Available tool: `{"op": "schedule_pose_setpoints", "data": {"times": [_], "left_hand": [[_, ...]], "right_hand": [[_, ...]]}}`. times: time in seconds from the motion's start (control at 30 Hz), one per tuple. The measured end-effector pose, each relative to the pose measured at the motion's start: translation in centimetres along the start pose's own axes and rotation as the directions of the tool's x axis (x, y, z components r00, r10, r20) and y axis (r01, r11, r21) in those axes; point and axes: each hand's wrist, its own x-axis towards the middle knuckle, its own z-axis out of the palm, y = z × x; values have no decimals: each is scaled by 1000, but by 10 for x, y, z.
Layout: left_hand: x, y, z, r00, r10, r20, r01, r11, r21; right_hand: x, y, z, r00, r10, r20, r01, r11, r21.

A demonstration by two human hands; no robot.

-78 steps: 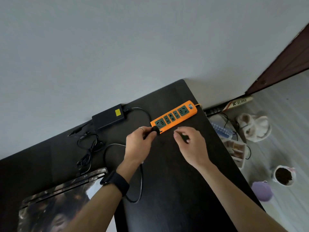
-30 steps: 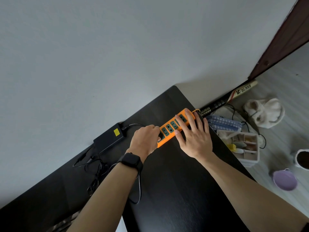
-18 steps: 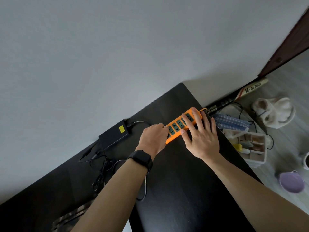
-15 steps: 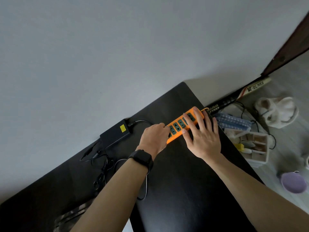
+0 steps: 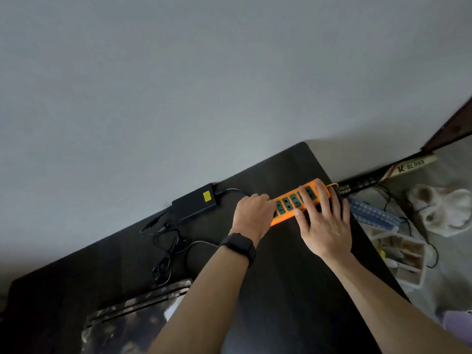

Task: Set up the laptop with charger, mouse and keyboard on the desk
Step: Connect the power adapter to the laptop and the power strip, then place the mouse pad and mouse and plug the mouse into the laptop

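An orange power strip (image 5: 293, 201) with green sockets lies near the far right corner of the black desk (image 5: 281, 290). My left hand (image 5: 252, 213) is closed over the strip's near-left end, gripping the charger plug, which the hand hides. My right hand (image 5: 324, 223) lies flat with fingers spread on the strip's right part, pressing it down. The black charger brick (image 5: 195, 204) with a yellow sticker rests by the wall, its cables (image 5: 166, 249) tangled on the desk. The closed laptop (image 5: 127, 320), with a patterned skin, lies at the lower left.
The wall runs right behind the desk. Past the desk's right edge, on the floor, are a white organiser box (image 5: 398, 256), a blue-and-white item (image 5: 373, 215), a racket (image 5: 406, 169), a cream bag (image 5: 444, 208) and a purple object (image 5: 457, 325).
My left hand carried the plug onto the strip's end socket and stays closed over it. My right hand went from pinching near the strip to lying flat on it. The view shifted slightly.
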Motion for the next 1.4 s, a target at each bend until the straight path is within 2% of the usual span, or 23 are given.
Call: {"op": "schedule_pose_setpoints", "data": {"times": [0.07,0.13,0.23,0.3,0.37,0.43,0.5,0.57,0.7,0.8,0.87,0.93,1.07,1.27,1.4], "left_hand": [[-10,2,5,997,-66,-28,65,997,-41],[-26,5,16,987,-135,-85,120,980,-158],[-81,14,33,939,-261,-226,148,896,-418],[-133,18,53,900,-354,-256,177,831,-527],[-188,19,80,863,-476,-166,289,737,-610],[-238,23,114,800,-600,7,450,592,-668],[-287,31,143,720,-671,174,579,445,-683],[-336,44,162,656,-702,277,640,323,-697],[-414,63,176,540,-745,392,704,145,-695],[-470,71,181,459,-782,422,701,27,-713],[-494,72,182,417,-806,420,685,-25,-728],[-538,77,192,337,-834,437,660,-122,-742],[-626,95,220,240,-861,449,576,-247,-779],[-769,118,270,69,-884,462,537,-358,-764],[-868,139,304,-42,-877,479,519,-429,-739]], "right_hand": [[-1,-2,-2,1000,-10,15,9,1000,12],[2,-4,-3,999,-3,47,2,1000,28],[-6,-9,-4,994,49,102,-54,997,47],[-28,-15,-4,988,9,153,-11,1000,16],[-62,-23,-5,971,-26,240,36,999,-37],[-104,-34,-12,943,-40,330,62,997,-55],[-152,-51,-23,886,-74,458,101,994,-33],[-198,-76,-39,801,-135,584,157,988,13],[-267,-130,-74,587,-354,728,184,934,306],[-309,-181,-99,453,-533,714,347,844,409],[-325,-210,-110,397,-601,693,420,791,445],[-359,-247,-117,295,-677,674,526,704,477],[-430,-309,-126,197,-769,608,652,566,505],[-558,-373,-133,89,-812,577,678,474,563],[-643,-412,-133,-20,-827,562,677,402,616]]}}
